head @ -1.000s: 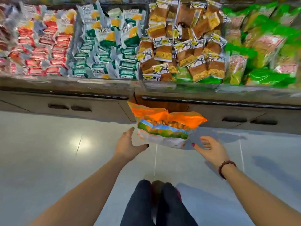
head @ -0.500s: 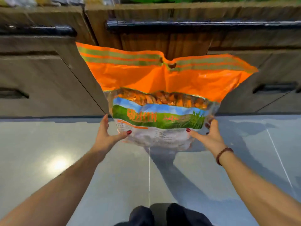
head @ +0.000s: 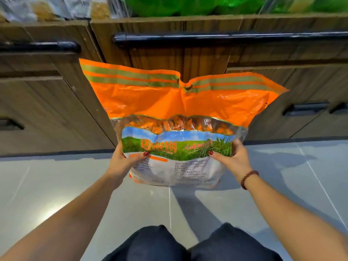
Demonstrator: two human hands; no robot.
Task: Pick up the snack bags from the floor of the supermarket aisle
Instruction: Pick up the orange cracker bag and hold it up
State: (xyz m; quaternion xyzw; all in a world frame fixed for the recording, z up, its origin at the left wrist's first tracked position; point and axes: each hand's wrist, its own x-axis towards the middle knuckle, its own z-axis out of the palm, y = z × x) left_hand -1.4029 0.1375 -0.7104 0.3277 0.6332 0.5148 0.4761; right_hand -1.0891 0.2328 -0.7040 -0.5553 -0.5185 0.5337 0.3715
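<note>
A large orange snack bag (head: 175, 106) with a green field picture and a clear window stands upright on the grey floor, leaning against the wooden shelf base. My left hand (head: 125, 162) grips its lower left side, thumb on the front. My right hand (head: 232, 159) grips the lower right side the same way, thumb on the front and fingers behind. A bead bracelet circles my right wrist. The bag's bottom edge touches the floor.
The wooden shelf base (head: 49, 110) with black rails and handles runs across the back. Packaged snacks and green bags fill the shelf (head: 188, 6) above. Glossy grey floor tiles (head: 47, 185) lie around me. My knees (head: 188, 245) are at the bottom.
I have come much closer and lower. Both hands went from reaching toward the bag to closing on its lower corners, thumbs now pressed onto the front.
</note>
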